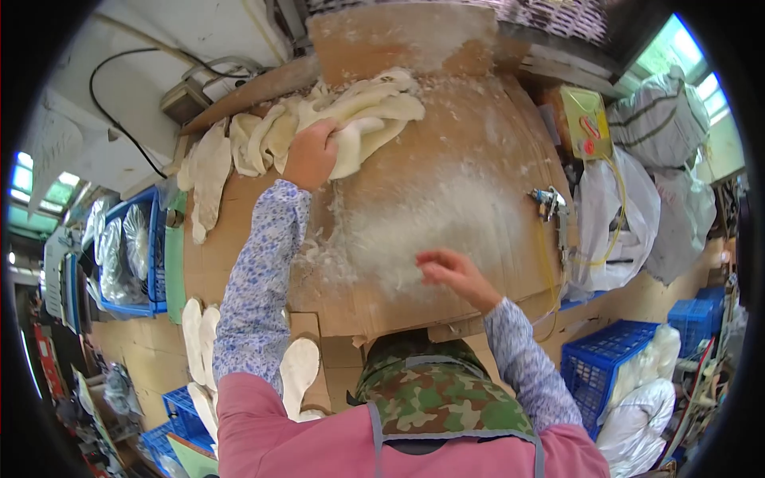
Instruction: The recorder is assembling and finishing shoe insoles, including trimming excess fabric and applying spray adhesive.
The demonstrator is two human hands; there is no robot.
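Observation:
A loose pile of cream, sole-shaped soft pieces, which look like insoles, lies at the far left of the cardboard-covered work surface. My left hand reaches into the pile's right part, its fingers closed on the edge of an insole. How many layers it grips is hidden. Over the near middle of the cardboard, my right hand is open and holds nothing, its fingers stretched toward the left. Below it lies a whitish, dusty patch, with pale fluff scattered to its left.
On the right edge rests a spray gun with a yellow hose, near a yellow tin and a white plastic bag. Blue crates stand lower right, another crate at left. More insoles lie lower left.

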